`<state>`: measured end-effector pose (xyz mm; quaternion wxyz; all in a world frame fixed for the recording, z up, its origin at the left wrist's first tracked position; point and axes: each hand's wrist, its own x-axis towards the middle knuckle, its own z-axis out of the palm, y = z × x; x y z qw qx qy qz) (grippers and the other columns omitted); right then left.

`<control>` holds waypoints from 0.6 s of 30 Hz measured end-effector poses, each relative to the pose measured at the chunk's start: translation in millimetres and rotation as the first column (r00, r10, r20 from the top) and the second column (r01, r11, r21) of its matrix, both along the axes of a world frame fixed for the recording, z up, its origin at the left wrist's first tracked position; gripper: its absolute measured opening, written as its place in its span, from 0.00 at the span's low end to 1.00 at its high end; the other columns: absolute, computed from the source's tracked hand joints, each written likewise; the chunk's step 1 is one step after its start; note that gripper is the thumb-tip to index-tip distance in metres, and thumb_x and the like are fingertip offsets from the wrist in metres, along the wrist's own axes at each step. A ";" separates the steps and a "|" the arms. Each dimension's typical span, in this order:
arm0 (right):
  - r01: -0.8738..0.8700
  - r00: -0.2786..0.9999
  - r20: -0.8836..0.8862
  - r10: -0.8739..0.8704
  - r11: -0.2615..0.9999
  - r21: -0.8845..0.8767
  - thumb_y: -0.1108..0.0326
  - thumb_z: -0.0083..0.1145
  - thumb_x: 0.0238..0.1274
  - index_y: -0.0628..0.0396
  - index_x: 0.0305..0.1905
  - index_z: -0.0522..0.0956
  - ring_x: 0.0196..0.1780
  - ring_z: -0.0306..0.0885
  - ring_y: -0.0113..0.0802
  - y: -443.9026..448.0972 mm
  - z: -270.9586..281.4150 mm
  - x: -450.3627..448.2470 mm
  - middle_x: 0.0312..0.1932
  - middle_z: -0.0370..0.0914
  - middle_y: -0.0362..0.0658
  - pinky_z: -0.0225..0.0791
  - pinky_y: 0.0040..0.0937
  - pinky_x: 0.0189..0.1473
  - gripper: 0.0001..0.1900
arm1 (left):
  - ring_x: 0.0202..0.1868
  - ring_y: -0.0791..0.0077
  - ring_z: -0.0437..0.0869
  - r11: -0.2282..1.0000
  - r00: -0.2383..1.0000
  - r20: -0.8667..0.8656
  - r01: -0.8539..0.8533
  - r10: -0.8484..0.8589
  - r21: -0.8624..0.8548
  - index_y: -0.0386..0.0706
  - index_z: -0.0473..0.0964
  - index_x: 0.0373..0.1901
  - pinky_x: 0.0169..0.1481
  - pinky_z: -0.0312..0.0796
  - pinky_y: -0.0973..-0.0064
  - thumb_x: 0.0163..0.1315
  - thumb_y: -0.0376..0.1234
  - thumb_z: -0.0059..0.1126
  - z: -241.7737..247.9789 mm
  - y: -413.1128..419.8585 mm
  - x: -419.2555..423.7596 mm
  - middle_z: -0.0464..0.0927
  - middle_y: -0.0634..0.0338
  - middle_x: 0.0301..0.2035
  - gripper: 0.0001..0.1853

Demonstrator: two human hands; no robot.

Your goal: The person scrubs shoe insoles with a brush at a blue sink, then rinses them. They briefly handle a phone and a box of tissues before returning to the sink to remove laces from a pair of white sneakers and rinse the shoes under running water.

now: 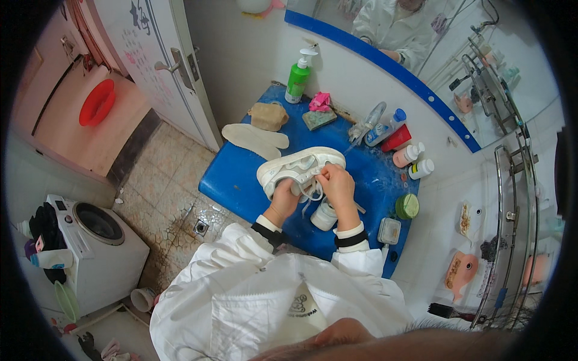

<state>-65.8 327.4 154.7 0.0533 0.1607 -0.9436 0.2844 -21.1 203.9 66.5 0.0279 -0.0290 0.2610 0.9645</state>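
A white lace-up sneaker (301, 168) is held on its side above a blue countertop (230, 180), its sole turned away from me. My left hand (285, 201) reaches into the ankle opening and grips the shoe from inside; those fingers are partly hidden. At the lacing, my right hand (337, 182) pinches the white shoelace (311, 192), whose loose loops hang below. Under my right wrist stands a small white container (323, 216), partly covered by the hand. A pair of pale insoles (255, 139) lies just beyond the shoe.
Along the wall stand a green pump bottle (297, 79), a sponge (319, 119), a blue-capped bottle (384, 128), a red tube (396, 137) and a green round jar (407, 206). A soap box (389, 231) is at right. A washing machine (97, 243) and door (153, 54) flank the tiled floor.
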 end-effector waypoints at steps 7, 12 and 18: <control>0.192 0.932 -0.145 -0.333 0.791 -0.581 0.75 0.60 0.46 0.59 0.28 0.74 0.25 0.68 0.32 75.6 -39.2 5.0 0.23 0.71 0.42 0.63 0.27 0.28 0.05 | 0.60 0.64 0.68 0.996 0.996 0.034 -0.085 0.085 0.013 0.44 0.63 0.60 0.63 0.59 0.59 0.66 0.40 0.35 -7.4 -10.0 -3.7 0.68 0.60 0.58 0.22; 0.402 0.916 0.185 -0.357 0.817 -0.414 0.72 0.62 0.46 0.59 0.40 0.77 0.31 0.72 0.31 113.0 -43.8 18.1 0.35 0.74 0.44 0.68 0.28 0.35 0.13 | 0.61 0.63 0.66 0.995 0.996 0.080 -0.050 0.043 0.089 0.46 0.63 0.61 0.64 0.57 0.56 0.67 0.40 0.36 -6.3 -12.8 -3.8 0.68 0.61 0.58 0.22; 0.021 0.999 0.050 -0.009 0.967 -0.254 0.66 0.63 0.45 0.57 0.44 0.78 0.38 0.75 0.41 55.1 -27.7 13.5 0.39 0.74 0.47 0.69 0.33 0.41 0.17 | 0.62 0.64 0.65 1.000 1.000 0.020 0.009 -0.009 0.021 0.45 0.63 0.61 0.65 0.56 0.58 0.66 0.39 0.35 -0.6 -2.5 -1.4 0.66 0.60 0.59 0.22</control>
